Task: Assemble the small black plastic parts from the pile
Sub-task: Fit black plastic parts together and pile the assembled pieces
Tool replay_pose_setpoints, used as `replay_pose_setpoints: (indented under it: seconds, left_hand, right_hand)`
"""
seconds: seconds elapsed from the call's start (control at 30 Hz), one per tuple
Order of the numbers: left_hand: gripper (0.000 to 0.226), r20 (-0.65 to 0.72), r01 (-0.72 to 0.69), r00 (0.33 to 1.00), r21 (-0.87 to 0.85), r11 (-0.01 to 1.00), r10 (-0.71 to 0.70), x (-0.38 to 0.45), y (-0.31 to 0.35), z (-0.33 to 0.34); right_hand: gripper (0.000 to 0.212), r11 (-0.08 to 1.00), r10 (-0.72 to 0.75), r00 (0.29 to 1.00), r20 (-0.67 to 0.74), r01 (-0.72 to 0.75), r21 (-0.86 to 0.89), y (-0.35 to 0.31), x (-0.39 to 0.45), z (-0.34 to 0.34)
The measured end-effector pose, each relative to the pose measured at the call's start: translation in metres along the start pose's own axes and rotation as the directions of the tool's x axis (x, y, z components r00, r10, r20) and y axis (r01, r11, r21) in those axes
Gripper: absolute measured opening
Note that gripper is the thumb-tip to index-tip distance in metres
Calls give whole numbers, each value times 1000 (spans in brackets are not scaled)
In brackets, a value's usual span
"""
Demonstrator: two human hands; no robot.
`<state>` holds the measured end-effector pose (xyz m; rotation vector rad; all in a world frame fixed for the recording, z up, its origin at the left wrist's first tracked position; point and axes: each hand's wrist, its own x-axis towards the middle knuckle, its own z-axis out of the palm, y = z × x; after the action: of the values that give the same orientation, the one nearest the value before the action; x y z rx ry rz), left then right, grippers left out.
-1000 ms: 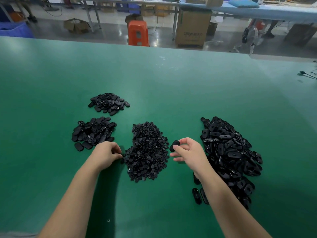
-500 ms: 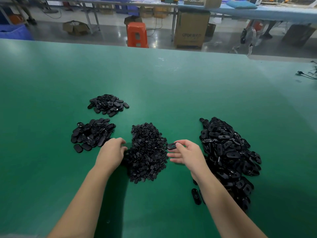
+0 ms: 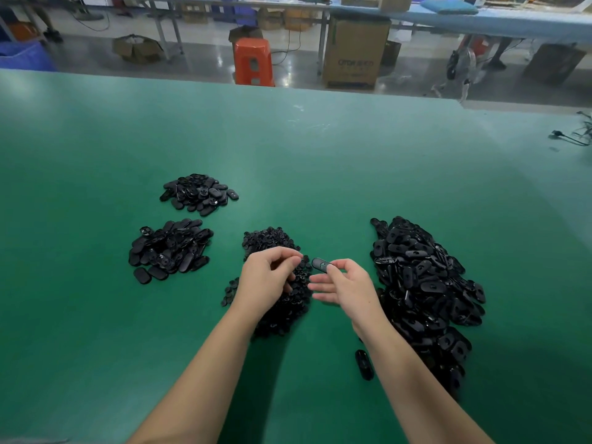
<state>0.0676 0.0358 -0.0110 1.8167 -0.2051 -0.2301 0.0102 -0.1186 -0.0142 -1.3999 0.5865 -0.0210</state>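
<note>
Four heaps: black plastic parts lie in four separate piles on the green bench (image 3: 96,315).
Right hand (image 3: 347,288): narrow grip; thumb and forefinger pinch one oval black shell (image 3: 320,264), glossy and rounded, held just beyond the middle pile; the other fingers are loosely extended.
Left hand (image 3: 266,282): fingers curled over the middle pile (image 3: 275,241), fingertips pinched together; whether they hold a piece cannot be told.
Middle pile: tiny round, button-like pieces.
Right of middle pile: the largest heap (image 3: 423,283) of oval shells with holes.
Left of middle pile: two smaller heaps of oval shells, near (image 3: 169,248) and far (image 3: 198,193).
Stray: one oval shell (image 3: 364,364) beside the right forearm.
</note>
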Motion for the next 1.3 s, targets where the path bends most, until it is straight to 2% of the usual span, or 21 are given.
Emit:
replay_pose_setpoints:
  seconds: [0.23,0.33,0.43,0.6,0.7,0.87,1.03,1.3]
  left_hand:
    - [18,64,97,994,-191,977,-87,-6,2,16]
    - [22,31,102,995,-236,966,-98,-7,2,21]
    - [16,-11,108,993,-271,956,-116,-7,1,24]
    - [14,-18,165,983,-376,912,-185,-8,2,29]
    - [16,-18,199,973,-428,881,-228,-9,3,30]
    - [20,-35,162,983,-319,934,-183,-10,4,28]
    - [13,-47,127,989,-217,968,-141,-10,4,30]
    - [11,-120,54,992,50,997,-48,-10,1,32]
  right_hand:
    - [6,1000,1,1000,3,-1,16,2,-1,1]
    - [8,1000,5,1000,4,-5,20,2,-2,1]
    - [10,1000,8,1000,-4,-8,23,2,-3,1]
    - [13,1000,-5,1000,8,5,-26,5,-5,-1]
    - [5,999,-41,999,5,41,0,6,-5,-1]
    - [7,997,-59,998,11,59,54,3,-6,-3]
    - [22,997,-62,998,30,61,54,1,-7,-2]
    - [16,997,-78,995,58,79,-6,2,-9,-2]
